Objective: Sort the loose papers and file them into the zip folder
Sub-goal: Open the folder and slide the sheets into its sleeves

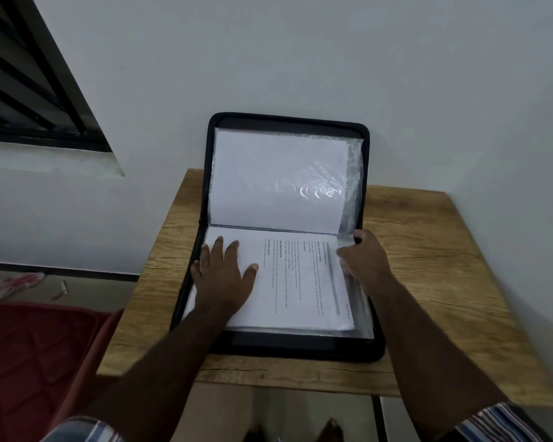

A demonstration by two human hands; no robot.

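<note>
Squarely at the tabletop's (444, 282) middle, a black zip folder (288, 349) lay open, its upper half leaning on the pale wall against the far edge. Crinkled clear sleeves held a blank white sheet (278, 177) above and a printed page (288, 282) below. The left hand (225, 275) pressed flat on that page, fingers spread. The right hand (366, 260) seemingly pinched the sleeve's right edge, though its fingertips were partly hidden.

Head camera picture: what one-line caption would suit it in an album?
Left hand flat on a printed page, right hand at the sleeve edge of an open zip folder on a wooden table.
</note>
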